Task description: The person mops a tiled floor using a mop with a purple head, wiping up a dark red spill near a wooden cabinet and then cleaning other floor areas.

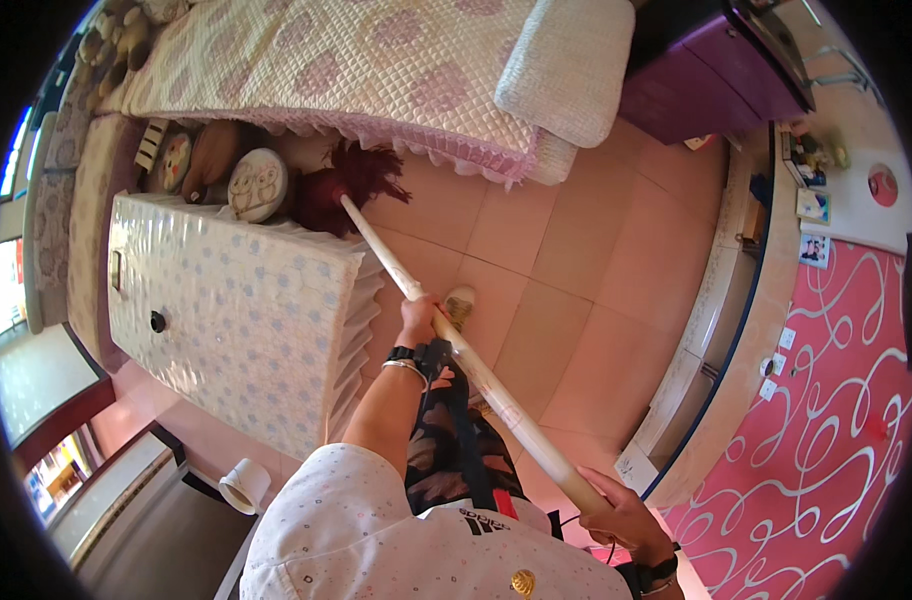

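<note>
The person is standing on the pink tiled floor and looking straight down, and both hands are gripping a long pale pole that is running diagonally across the view. The left hand is wrapping around the pole about midway along it, fingers closed tight on the shaft, with a dark watch and a bangle showing at the wrist. The right hand is clamping the near end of the pole down by the lower edge, also fully closed on it.

At the far end, the dark red feather duster head is pushing into the gap between the bed and the desk, which is wearing a white patterned cloth with a frilled edge. The feathers are sitting just beside a round cushion with a cartoon face, and they seem to be touching the bed's frilled pink skirt.

A pale slipper toe is peeking out just beyond the left hand. A folded quilted blanket is lying on the bed corner, and a purple cabinet is standing well apart at upper right.
</note>
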The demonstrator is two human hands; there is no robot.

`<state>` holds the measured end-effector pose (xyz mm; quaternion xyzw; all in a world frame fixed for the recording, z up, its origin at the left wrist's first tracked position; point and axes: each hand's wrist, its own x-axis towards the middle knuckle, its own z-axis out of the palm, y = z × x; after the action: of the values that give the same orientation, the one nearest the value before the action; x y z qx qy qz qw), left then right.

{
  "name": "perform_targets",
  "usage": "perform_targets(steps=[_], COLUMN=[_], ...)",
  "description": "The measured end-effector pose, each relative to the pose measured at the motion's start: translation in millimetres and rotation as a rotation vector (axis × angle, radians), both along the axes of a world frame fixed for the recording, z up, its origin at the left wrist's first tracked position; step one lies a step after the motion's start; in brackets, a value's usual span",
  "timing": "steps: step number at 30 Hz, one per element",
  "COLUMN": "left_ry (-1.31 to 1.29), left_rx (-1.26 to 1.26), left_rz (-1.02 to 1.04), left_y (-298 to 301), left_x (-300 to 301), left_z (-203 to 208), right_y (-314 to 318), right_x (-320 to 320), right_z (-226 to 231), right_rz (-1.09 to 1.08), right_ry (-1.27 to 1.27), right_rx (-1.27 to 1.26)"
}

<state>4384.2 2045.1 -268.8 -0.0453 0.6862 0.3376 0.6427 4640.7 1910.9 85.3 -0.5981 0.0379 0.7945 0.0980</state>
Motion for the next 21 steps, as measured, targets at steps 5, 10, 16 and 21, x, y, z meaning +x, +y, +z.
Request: perform_targets(steps=[5, 10, 16, 21], left_ry=[0.055, -0.007, -0.036, -0.091], left_rx=[-0.091, -0.139, -0.323, -0.202], left_rz=[-0.133, -0.330, -0.455, -0.759], left_y=[-81.8, -171.9, -276.9, -332.9], left_x=[53.4, 139.5, 211.7, 243.5], left_z=[-18.3, 6.2, 70.2, 80.9], right_y=[-98.4, -200.2, -313.5, -375.9], right_x=[23.1, 25.5, 24.0, 16.4], right_z=[34.3, 71.5, 101.5, 130.0], right_rz=[-0.046, -0.252, 0.148, 0.491], right_ry=[-0.145, -0.320, -0.671, -0.910], right_rx=[-0.037, -0.067, 0.084, 0.125])
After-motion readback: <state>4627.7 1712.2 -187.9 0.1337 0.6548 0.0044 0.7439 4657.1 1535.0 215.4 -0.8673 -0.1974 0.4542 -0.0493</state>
